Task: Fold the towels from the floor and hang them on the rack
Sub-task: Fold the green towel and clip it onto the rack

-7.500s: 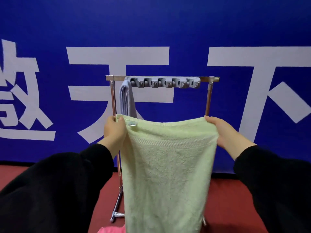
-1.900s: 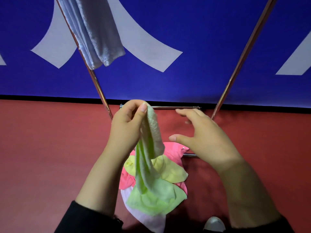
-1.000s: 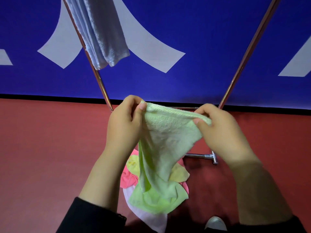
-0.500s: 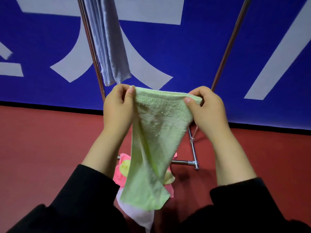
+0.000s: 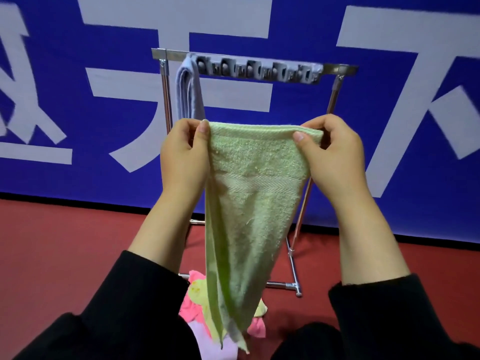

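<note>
Green towel (image 5: 253, 193) hanging between hands, left hand (image 5: 183, 154) and right hand (image 5: 333, 154) pinching its top corners

Blue wall banner (image 5: 298, 152) w/ big white characters behind, black strip along its base. Dark red floor (image 5: 65, 255) below. Black sleeves (image 5: 124, 307) at bottom edge.

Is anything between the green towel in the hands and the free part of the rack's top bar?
Nothing visible. The green towel hangs from both hands in front of the rack. The grey towel occupies only the bar's left end; the row of clips further right looks unoccupied.
</note>
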`<action>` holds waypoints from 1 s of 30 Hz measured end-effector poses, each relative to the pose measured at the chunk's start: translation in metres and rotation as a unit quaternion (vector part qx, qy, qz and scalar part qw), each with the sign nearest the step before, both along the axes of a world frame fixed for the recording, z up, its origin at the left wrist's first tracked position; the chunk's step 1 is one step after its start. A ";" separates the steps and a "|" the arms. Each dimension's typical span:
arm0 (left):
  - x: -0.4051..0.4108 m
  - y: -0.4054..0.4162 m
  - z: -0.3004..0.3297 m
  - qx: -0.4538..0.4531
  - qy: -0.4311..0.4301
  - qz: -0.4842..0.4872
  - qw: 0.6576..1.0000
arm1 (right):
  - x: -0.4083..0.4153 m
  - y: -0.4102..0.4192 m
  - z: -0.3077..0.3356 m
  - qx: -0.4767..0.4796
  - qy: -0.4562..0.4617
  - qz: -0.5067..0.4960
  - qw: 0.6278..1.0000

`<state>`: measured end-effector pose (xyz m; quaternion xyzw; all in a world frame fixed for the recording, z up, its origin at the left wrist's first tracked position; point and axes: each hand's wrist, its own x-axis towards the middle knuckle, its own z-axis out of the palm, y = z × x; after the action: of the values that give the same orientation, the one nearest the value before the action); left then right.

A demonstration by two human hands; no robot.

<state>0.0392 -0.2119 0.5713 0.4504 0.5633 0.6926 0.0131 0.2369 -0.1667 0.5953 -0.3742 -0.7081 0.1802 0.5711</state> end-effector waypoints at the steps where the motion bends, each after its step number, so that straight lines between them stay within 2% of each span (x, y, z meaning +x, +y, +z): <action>1: 0.001 -0.003 0.002 0.002 -0.002 -0.002 1.000 | 0.001 -0.003 0.003 0.002 0.001 0.001 1.000; 14: 0.010 -0.011 -0.008 0.004 -0.031 -0.006 0.999 | -0.003 -0.012 -0.004 0.005 0.057 -0.023 0.998; 30: -0.020 0.081 -0.140 -0.129 -0.037 0.028 0.991 | -0.023 0.090 -0.145 -0.114 -0.023 -0.015 0.993</action>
<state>0.0193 -0.1305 0.4311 0.4034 0.6597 0.6300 0.0724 0.2140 -0.0765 0.4506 -0.4519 -0.6900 0.2423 0.5108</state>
